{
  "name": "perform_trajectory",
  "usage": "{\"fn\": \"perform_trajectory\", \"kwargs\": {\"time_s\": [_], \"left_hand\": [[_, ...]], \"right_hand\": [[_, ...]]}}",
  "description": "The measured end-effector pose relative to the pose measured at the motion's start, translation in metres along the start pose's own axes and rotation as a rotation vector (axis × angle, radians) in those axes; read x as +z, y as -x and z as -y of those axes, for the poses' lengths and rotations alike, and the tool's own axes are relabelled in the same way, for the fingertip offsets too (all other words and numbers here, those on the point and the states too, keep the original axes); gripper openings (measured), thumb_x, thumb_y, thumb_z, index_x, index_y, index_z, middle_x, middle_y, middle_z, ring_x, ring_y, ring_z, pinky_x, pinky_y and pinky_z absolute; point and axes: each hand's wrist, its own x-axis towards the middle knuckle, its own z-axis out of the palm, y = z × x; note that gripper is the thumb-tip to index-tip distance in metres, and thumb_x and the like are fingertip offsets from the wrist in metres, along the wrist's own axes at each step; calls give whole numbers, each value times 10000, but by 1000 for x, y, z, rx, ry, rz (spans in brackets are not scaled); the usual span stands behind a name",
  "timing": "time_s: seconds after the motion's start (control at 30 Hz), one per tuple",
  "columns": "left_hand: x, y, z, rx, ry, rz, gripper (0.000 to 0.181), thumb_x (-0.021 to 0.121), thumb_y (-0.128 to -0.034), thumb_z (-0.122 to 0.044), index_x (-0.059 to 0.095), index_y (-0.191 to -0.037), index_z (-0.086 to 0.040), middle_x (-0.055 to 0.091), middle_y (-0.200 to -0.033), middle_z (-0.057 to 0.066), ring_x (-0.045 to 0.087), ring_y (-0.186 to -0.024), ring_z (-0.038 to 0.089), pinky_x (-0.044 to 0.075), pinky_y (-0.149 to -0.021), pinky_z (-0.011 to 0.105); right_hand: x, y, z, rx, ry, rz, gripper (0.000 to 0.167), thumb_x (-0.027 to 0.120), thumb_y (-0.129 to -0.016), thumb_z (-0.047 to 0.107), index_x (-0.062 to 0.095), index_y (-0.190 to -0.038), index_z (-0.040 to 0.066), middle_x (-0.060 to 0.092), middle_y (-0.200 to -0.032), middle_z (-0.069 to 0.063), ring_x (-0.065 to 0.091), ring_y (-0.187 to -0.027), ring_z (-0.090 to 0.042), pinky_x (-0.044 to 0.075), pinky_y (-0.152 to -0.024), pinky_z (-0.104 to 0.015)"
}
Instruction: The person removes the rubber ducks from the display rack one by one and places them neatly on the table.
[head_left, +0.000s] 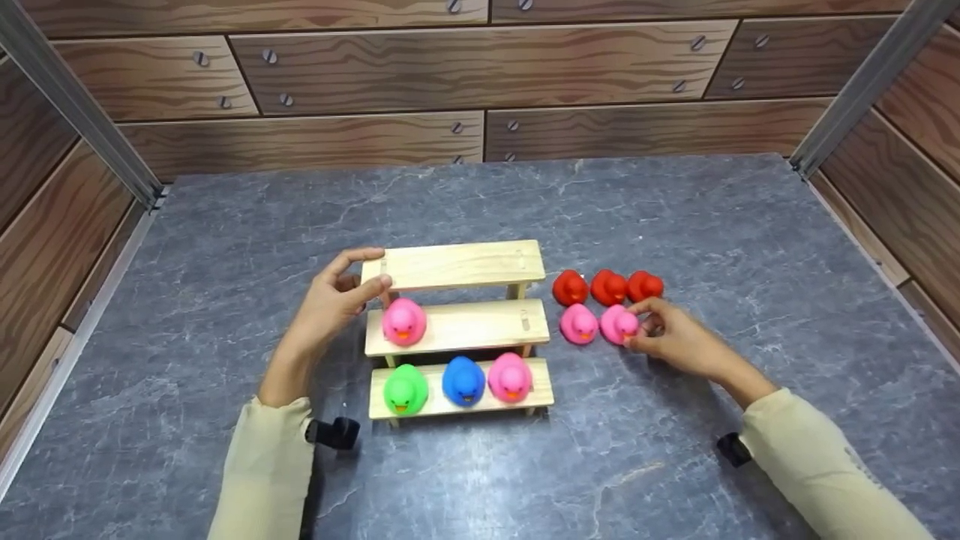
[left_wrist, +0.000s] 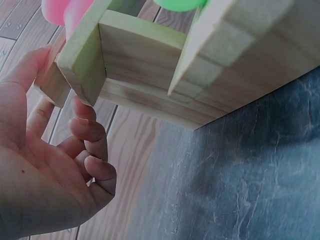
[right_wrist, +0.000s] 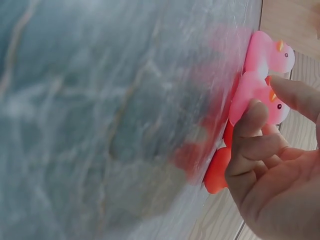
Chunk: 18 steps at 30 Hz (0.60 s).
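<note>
A three-tier wooden stand (head_left: pixel 465 264) has its top board's left end gripped by my left hand (head_left: pixel 326 307), thumb over the front edge; the left wrist view shows the same hand (left_wrist: pixel 55 170) at the board's end. My right hand (head_left: pixel 679 337) pinches the right-hand pink duck (head_left: pixel 619 325) on the table. In the right wrist view, finger and thumb of this hand (right_wrist: pixel 280 175) are around that duck (right_wrist: pixel 250 92). Another pink duck (head_left: pixel 578 324) sits just left of it. The middle tier holds a pink duck (head_left: pixel 404 322) at its left end.
On the bottom tier stand green (head_left: pixel 406 390), blue (head_left: pixel 463 382) and pink (head_left: pixel 510 377) ducks. Three red ducks (head_left: pixel 608 287) form a row behind the pink pair, right of the stand. Wood-patterned walls (head_left: pixel 480 67) border the grey marbled table (head_left: pixel 225 247).
</note>
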Motion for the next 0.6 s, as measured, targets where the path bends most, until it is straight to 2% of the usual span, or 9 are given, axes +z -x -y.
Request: {"fn": "perform_trajectory", "kwargs": {"time_s": [0.33,0.6], "left_hand": [[1,-1,0,7,20,-7,461,688,-902,-212,525,-1330,-157,649,-768,-14,375,-615,63,330,-605,199],[1,0,0,-1,26,3,468,687,-903,-222,516,-1333,-157,642,-768,-41,381,-622,59,333,-623,213]], "right_hand": [[0,0,2,20,4,13,477,667,-856,87,461,-1255,-74,562,-864,-78,504,-634,-87,433,-547,-224],[-7,6,8,-19,-30,-4,534,676,-867,85,454,-1327,-69,555,-901,-85,538,-702,-97,470,-600,-219]]}}
